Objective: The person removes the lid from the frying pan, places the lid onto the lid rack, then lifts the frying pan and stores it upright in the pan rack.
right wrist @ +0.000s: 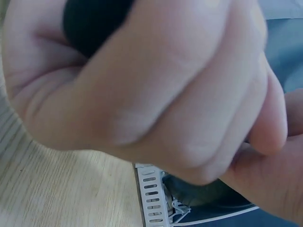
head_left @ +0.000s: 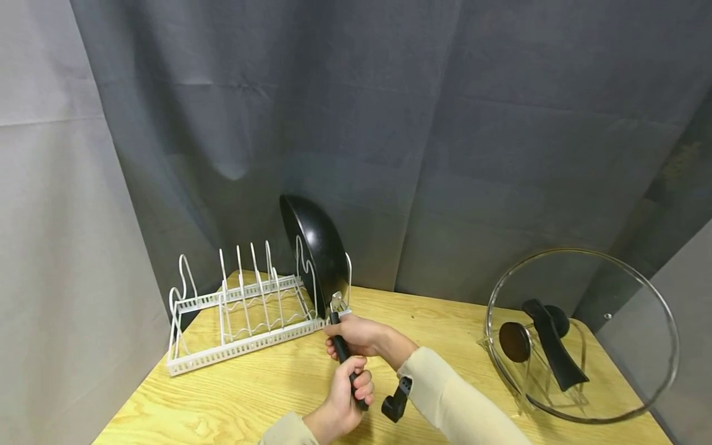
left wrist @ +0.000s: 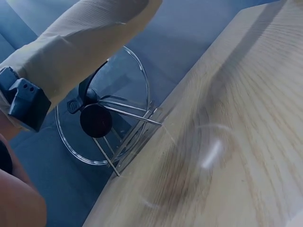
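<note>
A black wok (head_left: 322, 247) stands on edge, tilted, at the right end of a white wire pan rack (head_left: 250, 343). Its black handle (head_left: 343, 351) points toward me and down, joined by a metal bracket (head_left: 336, 301). My right hand (head_left: 361, 337) grips the handle close to that bracket. Lower down, my left hand (head_left: 346, 395) is wrapped around the handle near its end, with the tip poking out below the fingers. In the right wrist view, curled fingers fill most of the picture around the black handle end (right wrist: 92, 23).
At the right, a big glass lid (head_left: 664, 309) with a metal rim leans on a wire stand (head_left: 528, 371), its dark knob (head_left: 514, 342) facing me. A black handle-shaped piece (head_left: 553, 346) shows behind the glass. Wire dividers (head_left: 245, 296) rise from the rack's left part. Grey curtains hang behind.
</note>
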